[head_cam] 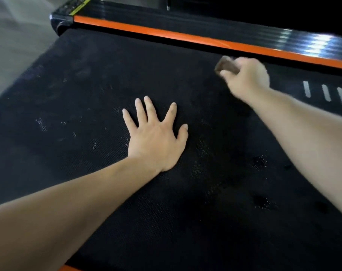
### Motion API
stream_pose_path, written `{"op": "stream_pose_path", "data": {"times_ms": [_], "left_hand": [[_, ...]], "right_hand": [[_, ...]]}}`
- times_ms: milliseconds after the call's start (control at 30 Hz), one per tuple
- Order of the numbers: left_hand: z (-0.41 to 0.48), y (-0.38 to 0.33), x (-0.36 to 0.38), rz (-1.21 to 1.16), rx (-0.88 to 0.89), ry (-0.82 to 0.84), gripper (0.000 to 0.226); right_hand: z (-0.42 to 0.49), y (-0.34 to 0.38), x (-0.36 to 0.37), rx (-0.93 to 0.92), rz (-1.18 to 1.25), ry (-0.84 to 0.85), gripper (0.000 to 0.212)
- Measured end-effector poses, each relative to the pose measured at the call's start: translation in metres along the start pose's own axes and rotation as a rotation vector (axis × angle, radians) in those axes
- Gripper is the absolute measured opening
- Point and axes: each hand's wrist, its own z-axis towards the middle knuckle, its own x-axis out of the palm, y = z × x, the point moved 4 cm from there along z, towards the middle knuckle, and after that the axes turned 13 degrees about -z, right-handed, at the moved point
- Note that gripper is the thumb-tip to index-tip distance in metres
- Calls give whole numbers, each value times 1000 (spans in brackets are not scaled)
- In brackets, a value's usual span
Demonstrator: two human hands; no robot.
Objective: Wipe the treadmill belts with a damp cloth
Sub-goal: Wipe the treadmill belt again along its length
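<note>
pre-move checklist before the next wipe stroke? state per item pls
1. Cloth gripped: ok. The right hand holds the cloth bunched in its fingers, near the orange rail.
2. Cloth touching the belt: cannot tell, that area is motion-blurred.
3. Brace: ok. The left hand lies flat on the belt, fingers spread.
4. Stroke path toward the near left: probably not ok; the left hand lies in it.
5. Belt clean: not ok. White specks show left of the left hand.
6. Cloth damp: cannot tell; wet patches glisten on the belt near the right forearm.
</note>
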Motion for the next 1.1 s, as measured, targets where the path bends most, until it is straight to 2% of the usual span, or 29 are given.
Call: {"op": "stream_pose_path", "data": {"times_ms": [33, 100, 167, 267, 300, 433, 467, 533, 600, 700, 767, 833, 900, 1000, 1033, 1100], "left_hand": [[0, -1, 1, 6, 1, -3, 70], [1, -1, 1, 13, 6, -12, 71], [1, -2, 0, 0, 27, -20, 70], [2, -4, -1, -17, 93, -13, 65], [2, -5, 0, -16, 113, -6, 64], [2, -5, 2, -16, 127, 7, 65], [2, -5, 2, -12, 125, 10, 65], [2, -3, 3, -4, 114, 15, 66], [2, -3, 3, -1, 109, 16, 66], [3, -3, 3, -10, 106, 22, 65], [3, -3, 2, -15, 104, 22, 67], [3, -3, 2, -14, 98, 28, 66], [3, -3, 2, -11, 93, 34, 65], [3, -4, 1, -13, 91, 37, 66], [4, -5, 1, -13, 90, 33, 67], [3, -4, 1, -12, 90, 33, 66]], "right_hand": [[13, -8, -1, 110, -3, -9, 30], [21, -1, 4, 143, -40, -43, 28], [11, 22, 12, -14, -17, -41, 28], [-1, 35, 18, -292, 35, 68, 22], [5, 30, 14, -281, 4, 66, 23], [45, -23, 5, 216, -90, -48, 36], [45, -21, 9, 232, -136, -95, 37], [33, -1, 17, 125, -131, -123, 39], [26, 8, 22, 15, -73, -72, 37], [38, -20, 6, 128, -115, -4, 36], [46, -51, -3, 265, -118, -17, 35], [41, -63, -5, 289, -122, -62, 36], [24, -53, 0, 154, -120, -98, 38], [-5, -40, 6, -116, -51, -38, 35], [-6, -44, 3, -127, -60, -29, 34], [5, -64, -5, 15, -74, -53, 36]]}}
